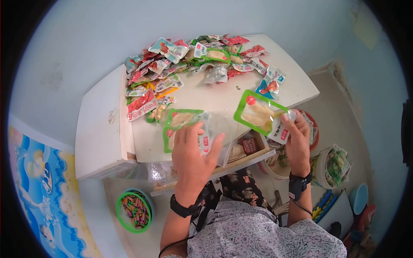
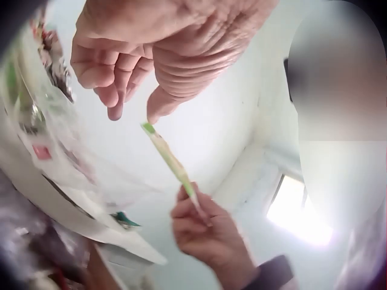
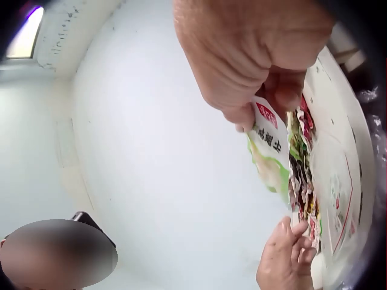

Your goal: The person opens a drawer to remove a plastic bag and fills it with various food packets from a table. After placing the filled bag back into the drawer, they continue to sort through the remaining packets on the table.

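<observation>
The right hand (image 1: 297,139) pinches one end of a green-edged snack packet (image 1: 258,112) and holds it raised over the table's right front. In the right wrist view thumb and fingers close on the packet's white end (image 3: 269,130). The left hand (image 1: 191,159) hovers with fingers loosely bent over a clear plastic bag (image 1: 221,129) and another green-edged packet (image 1: 172,122); nothing shows in its grasp. In the left wrist view the left hand (image 2: 163,54) has thumb and fingers apart, its thumb near the raised packet's tip; whether they touch I cannot tell.
A pile of mixed snack packets (image 1: 159,66) lies along the back and left of the white table (image 1: 297,86). Below its front edge is a half-open drawer (image 1: 258,148). On the floor stand a green basket of small wrapped items (image 1: 135,210) and a bucket with green packets (image 1: 337,165).
</observation>
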Tool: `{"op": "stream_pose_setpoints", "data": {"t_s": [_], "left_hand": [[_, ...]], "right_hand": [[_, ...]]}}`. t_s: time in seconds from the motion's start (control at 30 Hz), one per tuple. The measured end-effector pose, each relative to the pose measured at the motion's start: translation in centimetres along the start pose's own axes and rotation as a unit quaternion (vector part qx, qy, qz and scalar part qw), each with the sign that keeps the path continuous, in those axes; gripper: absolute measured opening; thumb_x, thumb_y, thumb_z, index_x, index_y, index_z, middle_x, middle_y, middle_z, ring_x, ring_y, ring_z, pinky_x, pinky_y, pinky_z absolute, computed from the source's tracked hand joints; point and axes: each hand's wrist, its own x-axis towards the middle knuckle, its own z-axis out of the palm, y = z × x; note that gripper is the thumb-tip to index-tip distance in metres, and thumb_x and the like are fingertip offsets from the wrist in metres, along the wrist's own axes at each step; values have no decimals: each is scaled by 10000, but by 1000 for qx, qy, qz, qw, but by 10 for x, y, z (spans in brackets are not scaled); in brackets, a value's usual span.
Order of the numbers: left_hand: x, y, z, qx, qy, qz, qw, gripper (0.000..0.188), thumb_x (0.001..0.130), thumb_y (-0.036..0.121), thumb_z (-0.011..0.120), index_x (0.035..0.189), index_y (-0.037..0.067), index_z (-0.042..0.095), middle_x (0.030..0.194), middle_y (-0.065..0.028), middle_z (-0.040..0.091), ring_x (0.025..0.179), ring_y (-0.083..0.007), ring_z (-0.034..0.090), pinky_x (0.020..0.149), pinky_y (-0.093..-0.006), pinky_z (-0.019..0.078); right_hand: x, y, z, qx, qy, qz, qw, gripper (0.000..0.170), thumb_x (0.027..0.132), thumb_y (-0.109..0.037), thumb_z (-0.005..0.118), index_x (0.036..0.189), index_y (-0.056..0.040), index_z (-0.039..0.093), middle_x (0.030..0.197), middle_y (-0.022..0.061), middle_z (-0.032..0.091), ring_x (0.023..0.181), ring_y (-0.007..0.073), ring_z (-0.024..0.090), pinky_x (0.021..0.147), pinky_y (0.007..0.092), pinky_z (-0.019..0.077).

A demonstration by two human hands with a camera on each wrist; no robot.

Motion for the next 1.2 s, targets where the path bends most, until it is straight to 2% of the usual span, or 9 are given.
{"op": "stream_pose_setpoints", "data": {"t_s": [0.1, 0.3, 0.5, 0.73, 0.9, 0.93, 1.03, 1.13, 1.2], "left_hand": [[2, 15, 4, 40, -44, 32, 998, 386, 825, 273, 847, 1049, 41, 634, 907, -108, 605, 807, -311, 575, 810, -453, 481], [-8, 14, 16, 62, -155, -7, 986, 237, 877, 169, 763, 977, 28, 601, 904, -134, 631, 867, -354, 618, 763, -472, 490], [-8, 18, 15, 8, -91, 25, 995, 88, 913, 21, 652, 970, 22, 585, 910, -163, 622, 885, -386, 609, 755, -485, 492], [-9, 31, 5, 22, -89, 66, 994, 122, 908, 27, 668, 978, 28, 567, 896, -148, 580, 857, -369, 579, 732, -478, 482], [-10, 36, 8, 15, -94, 78, 992, 140, 888, 10, 677, 963, 28, 560, 888, -141, 568, 838, -355, 569, 712, -466, 477], [-9, 37, 8, 4, -87, 83, 993, 143, 886, 10, 680, 962, 28, 560, 889, -140, 568, 838, -352, 569, 711, -462, 479], [-8, 43, 10, -32, -66, 96, 993, 147, 886, 13, 687, 964, 29, 563, 891, -134, 569, 836, -344, 570, 708, -451, 485], [-9, 45, 17, -65, -51, 104, 991, 146, 893, 20, 691, 969, 30, 567, 891, -126, 571, 836, -340, 574, 710, -443, 491], [-10, 44, 22, -83, -52, 100, 990, 145, 896, 22, 692, 974, 30, 570, 889, -121, 571, 839, -339, 578, 710, -439, 493]], "right_hand": [[-3, 8, -19, -16, 4, 11, 1000, 101, 1027, -130, 667, 1056, -33, 678, 923, 5, 722, 792, 50, 678, 708, 225, 548], [-16, 11, -24, -6, -16, 63, 998, 83, 988, -107, 686, 1006, -28, 668, 883, 10, 709, 734, 53, 663, 653, 228, 528], [-14, 22, -11, 41, -57, 124, 990, 102, 987, -88, 683, 1042, -2, 680, 914, 40, 733, 765, 80, 701, 683, 242, 561], [-7, 25, 24, 65, -86, 149, 983, 166, 1004, -117, 686, 1103, 16, 681, 975, 52, 744, 784, 85, 712, 698, 253, 583], [0, 33, 53, 18, -164, 171, 971, 169, 1018, -151, 675, 1101, -4, 675, 896, -6, 682, 694, 24, 606, 547, 189, 430], [4, 36, 57, 14, -184, 171, 968, 165, 1013, -146, 674, 1103, -7, 675, 876, -26, 657, 678, 13, 571, 533, 182, 392], [6, 27, 86, -32, -197, 153, 968, 168, 989, -119, 685, 1116, -9, 684, 873, -37, 621, 747, 38, 562, 603, 227, 435], [24, 51, 94, -80, -258, 82, 959, 206, 978, -118, 700, 1135, 13, 678, 902, -4, 639, 806, 63, 562, 658, 260, 468], [34, 77, 96, -146, -230, -8, 962, 267, 977, -130, 699, 1177, 40, 655, 945, 36, 655, 810, 94, 568, 682, 289, 487]]}}
